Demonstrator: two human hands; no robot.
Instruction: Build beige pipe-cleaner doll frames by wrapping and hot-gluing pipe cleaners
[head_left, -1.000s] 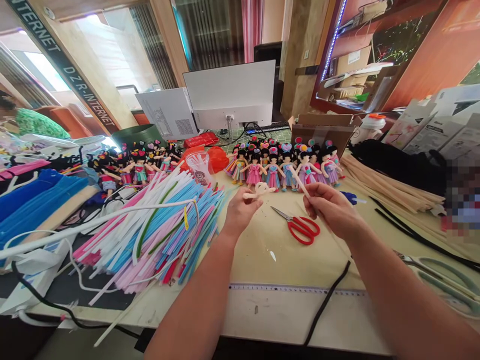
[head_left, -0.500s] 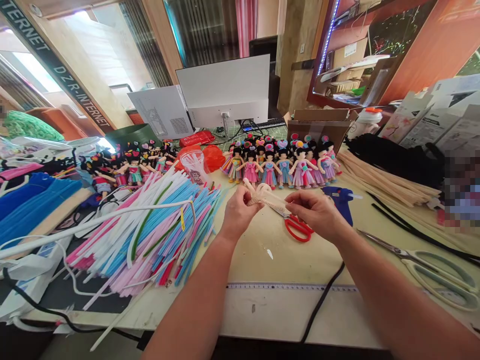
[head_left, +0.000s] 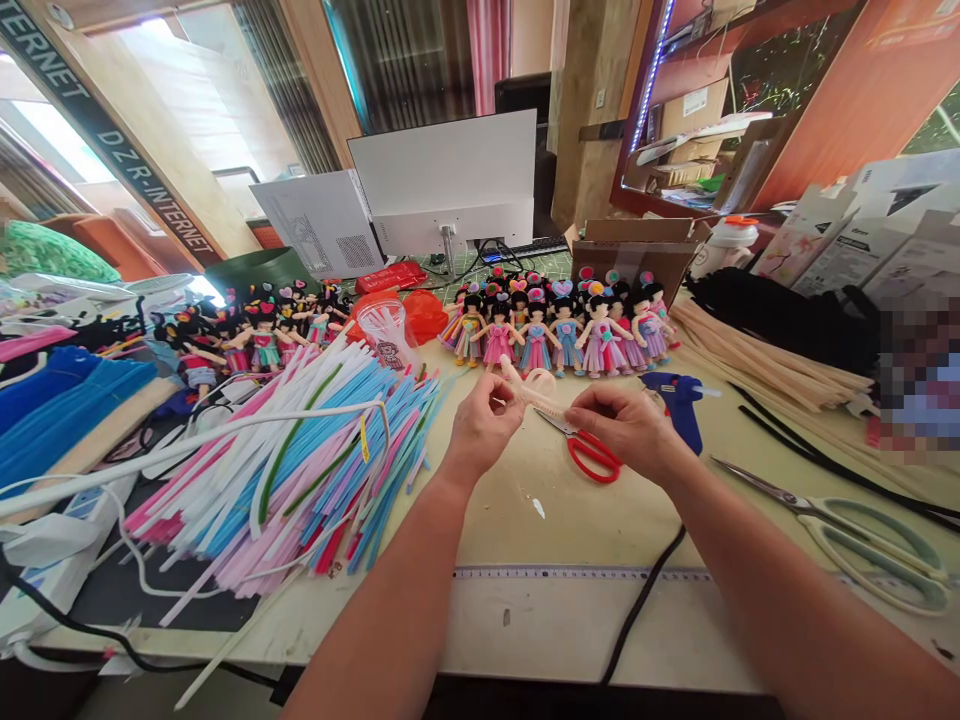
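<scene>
My left hand (head_left: 484, 425) pinches a bent bundle of beige pipe cleaner (head_left: 540, 383) between thumb and fingers. One end sticks up above that hand, and a pale loop shows beside it. A strip of the same pipe cleaner stretches across to my right hand (head_left: 622, 425), whose thumb and fingers are closed on its other end. Red-handled scissors (head_left: 594, 458) lie on the table under the strip, their blades partly covered. Just past my right hand lies a blue glue gun (head_left: 681, 410), partly hidden by it.
Colourful pipe cleaners (head_left: 300, 460) are heaped at left. Small dolls (head_left: 536, 330) stand behind my hands, with more dolls (head_left: 262, 335) further left. At right lie beige pipe cleaners (head_left: 772, 350), black ones (head_left: 780, 310) and large scissors (head_left: 862, 540). A ruler (head_left: 570, 574) runs along the front.
My right hand has moved slightly left, closer to my left hand, along the beige strip. Both hands keep their grip. The view has shifted a little.
</scene>
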